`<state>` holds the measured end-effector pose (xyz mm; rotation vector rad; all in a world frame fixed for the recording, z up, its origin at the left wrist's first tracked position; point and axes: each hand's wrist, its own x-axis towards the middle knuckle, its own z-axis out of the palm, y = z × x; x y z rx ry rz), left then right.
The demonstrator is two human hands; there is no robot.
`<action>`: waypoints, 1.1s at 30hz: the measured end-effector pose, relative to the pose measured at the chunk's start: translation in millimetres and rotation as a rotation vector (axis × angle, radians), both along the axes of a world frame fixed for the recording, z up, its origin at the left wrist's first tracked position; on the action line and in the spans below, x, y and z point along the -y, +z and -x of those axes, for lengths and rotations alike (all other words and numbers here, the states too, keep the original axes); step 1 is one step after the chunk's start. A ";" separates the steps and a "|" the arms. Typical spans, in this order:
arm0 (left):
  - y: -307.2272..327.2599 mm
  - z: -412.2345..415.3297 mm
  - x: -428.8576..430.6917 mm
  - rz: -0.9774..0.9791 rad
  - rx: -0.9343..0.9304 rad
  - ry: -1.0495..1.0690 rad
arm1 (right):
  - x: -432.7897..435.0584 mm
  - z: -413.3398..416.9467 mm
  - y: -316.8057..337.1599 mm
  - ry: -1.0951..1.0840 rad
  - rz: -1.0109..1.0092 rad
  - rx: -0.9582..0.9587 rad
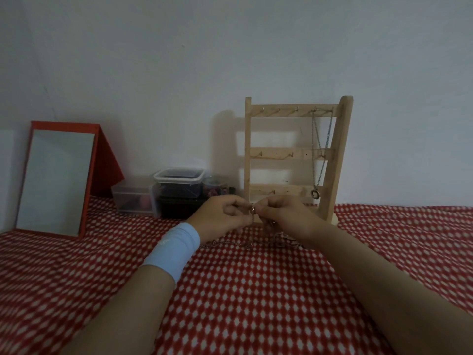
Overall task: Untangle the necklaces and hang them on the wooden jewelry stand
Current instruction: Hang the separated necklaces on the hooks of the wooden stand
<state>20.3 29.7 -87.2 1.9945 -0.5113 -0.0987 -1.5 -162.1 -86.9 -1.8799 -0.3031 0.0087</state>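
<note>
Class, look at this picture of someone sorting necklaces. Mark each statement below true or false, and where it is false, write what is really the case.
1. One necklace already hangs on the wooden jewelry stand. True.
2. That necklace hangs from the stand's left end. False: it hangs near the right end of the top bar.
3. Both hands work on a tangled chain in front of the stand. True: the left hand and right hand pinch it together.
4. The red-framed mirror stands to the right of the stand. False: it stands far to the left.
5. The light blue wristband is on the right wrist. False: it is on the left.
</note>
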 end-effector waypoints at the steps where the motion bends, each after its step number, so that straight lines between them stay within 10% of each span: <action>1: -1.3 -0.5 -0.3 -0.022 0.025 -0.004 | -0.3 0.7 0.8 0.002 -0.027 -0.004; 6: -5.0 -2.4 3.0 -0.136 0.146 0.030 | 1.0 -1.1 1.3 -0.042 -0.024 -0.005; 17: 3.6 0.7 -0.1 0.117 -0.259 -0.006 | 10.0 1.6 8.8 -0.032 0.217 0.134; 23: 15.5 4.7 -18.4 -0.225 -0.271 -0.148 | 15.9 5.6 24.2 0.324 0.620 -0.141; 33: 12.4 2.4 -20.9 -0.828 -0.049 -0.126 | -14.6 -2.3 -9.3 0.193 0.848 0.177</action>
